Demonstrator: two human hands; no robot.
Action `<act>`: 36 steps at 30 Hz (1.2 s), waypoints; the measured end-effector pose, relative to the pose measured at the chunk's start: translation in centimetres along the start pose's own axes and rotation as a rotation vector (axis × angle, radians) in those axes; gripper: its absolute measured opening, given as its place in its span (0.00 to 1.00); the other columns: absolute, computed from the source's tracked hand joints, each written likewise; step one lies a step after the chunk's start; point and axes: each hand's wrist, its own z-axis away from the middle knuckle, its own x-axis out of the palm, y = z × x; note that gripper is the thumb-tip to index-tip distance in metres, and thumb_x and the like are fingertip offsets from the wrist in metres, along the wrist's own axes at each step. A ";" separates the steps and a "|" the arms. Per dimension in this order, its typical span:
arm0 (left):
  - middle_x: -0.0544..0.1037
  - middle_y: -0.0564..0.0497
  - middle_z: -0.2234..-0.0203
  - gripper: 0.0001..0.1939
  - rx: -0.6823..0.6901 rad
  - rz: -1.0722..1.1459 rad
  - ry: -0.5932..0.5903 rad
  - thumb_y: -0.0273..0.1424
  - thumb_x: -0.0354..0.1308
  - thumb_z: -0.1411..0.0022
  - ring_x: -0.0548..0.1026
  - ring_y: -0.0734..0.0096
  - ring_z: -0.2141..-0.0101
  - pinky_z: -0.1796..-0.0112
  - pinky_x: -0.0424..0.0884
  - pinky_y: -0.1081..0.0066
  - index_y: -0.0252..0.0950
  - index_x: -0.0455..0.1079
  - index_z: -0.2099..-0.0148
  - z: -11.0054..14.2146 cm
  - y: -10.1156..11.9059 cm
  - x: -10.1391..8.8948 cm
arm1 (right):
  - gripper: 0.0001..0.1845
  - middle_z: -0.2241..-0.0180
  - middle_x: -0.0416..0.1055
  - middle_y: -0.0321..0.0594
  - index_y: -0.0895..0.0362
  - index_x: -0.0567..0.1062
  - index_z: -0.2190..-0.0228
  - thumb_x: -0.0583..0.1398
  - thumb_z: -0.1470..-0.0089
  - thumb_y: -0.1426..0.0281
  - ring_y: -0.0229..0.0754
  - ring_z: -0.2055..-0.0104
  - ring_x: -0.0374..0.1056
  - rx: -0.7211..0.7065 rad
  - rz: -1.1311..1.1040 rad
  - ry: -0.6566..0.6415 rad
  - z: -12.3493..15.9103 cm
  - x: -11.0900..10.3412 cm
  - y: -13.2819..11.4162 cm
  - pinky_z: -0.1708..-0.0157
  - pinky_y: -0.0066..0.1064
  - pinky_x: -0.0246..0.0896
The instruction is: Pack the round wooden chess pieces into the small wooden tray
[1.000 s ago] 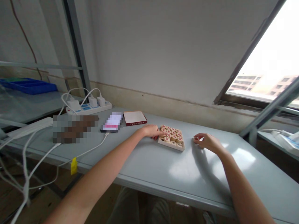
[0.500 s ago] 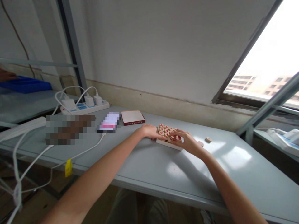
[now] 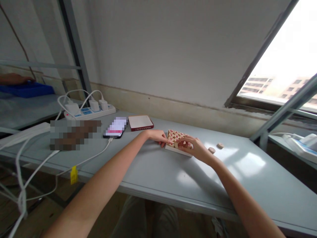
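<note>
A shallow open box [image 3: 178, 151] on the grey desk holds rows of round wooden Chinese chess pieces [image 3: 171, 139] with red characters. At its left end, my left hand [image 3: 156, 135] grips the corner, index finger over the front-left pieces and the other fingers curled against the side. Above the right half of the box my right hand [image 3: 194, 146] is bent, thumb and fingers closed around a piece in the front row. That hand hides part of the right-hand pieces. Two loose pieces, a nearer one [image 3: 211, 150] and a farther one [image 3: 220, 145], lie to its right.
The red-edged box lid [image 3: 141, 123] lies left of the box, beside a charging phone [image 3: 116, 127]. A power strip [image 3: 90, 112] with white cables stands farther left, near a blurred brown object [image 3: 79, 135]. Another person's hand [image 3: 16, 79] rests over a blue tray [image 3: 32, 90].
My right hand's fingers have shifted slightly within the front row. My left index finger stays at the front-left pieces. The other person's hand has moved right over the blue tray.
</note>
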 end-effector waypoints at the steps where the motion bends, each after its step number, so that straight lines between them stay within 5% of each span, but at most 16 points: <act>1: 0.71 0.52 0.82 0.26 0.013 0.016 -0.010 0.50 0.49 0.48 0.60 0.78 0.81 0.76 0.54 0.75 0.32 0.71 0.78 0.0 -0.1 0.0 | 0.10 0.63 0.70 0.38 0.53 0.73 0.65 0.59 0.53 0.68 0.42 0.60 0.64 -0.005 0.022 0.002 0.0 0.1 0.1 0.61 0.32 0.57; 14: 0.71 0.51 0.79 0.25 0.074 0.118 -0.071 0.50 0.51 0.50 0.60 0.79 0.78 0.76 0.54 0.76 0.30 0.73 0.71 -0.7 -1.4 -0.2 | 0.07 0.63 0.71 0.33 0.47 0.73 0.66 0.56 0.49 0.64 0.43 0.58 0.63 -0.009 0.292 0.062 0.2 0.5 -0.8 0.62 0.35 0.46; 26: 0.68 0.53 0.81 0.21 0.091 0.203 -0.031 0.44 0.52 0.48 0.61 0.78 0.77 0.75 0.54 0.76 0.30 0.73 0.68 -0.1 -1.7 -0.3 | 0.10 0.65 0.72 0.36 0.51 0.70 0.66 0.54 0.47 0.61 0.43 0.60 0.64 -0.010 0.360 -0.028 -0.5 0.7 -1.3 0.63 0.33 0.46; 32: 0.71 0.51 0.76 0.16 0.064 0.245 -0.064 0.39 0.52 0.49 0.61 0.78 0.76 0.73 0.57 0.77 0.31 0.73 0.70 -0.5 -1.8 -0.3 | 0.10 0.72 0.72 0.34 0.51 0.70 0.65 0.53 0.46 0.62 0.41 0.69 0.66 0.240 0.468 0.032 0.9 -2.6 1.0 0.64 0.34 0.49; 36: 0.72 0.52 0.76 0.14 0.077 0.230 -0.081 0.36 0.50 0.49 0.60 0.78 0.76 0.73 0.57 0.77 0.32 0.73 0.72 -0.9 -2.0 -0.2 | 0.14 0.69 0.71 0.38 0.53 0.71 0.66 0.60 0.56 0.61 0.42 0.70 0.66 0.476 0.491 -0.152 2.8 -4.7 5.4 0.70 0.30 0.53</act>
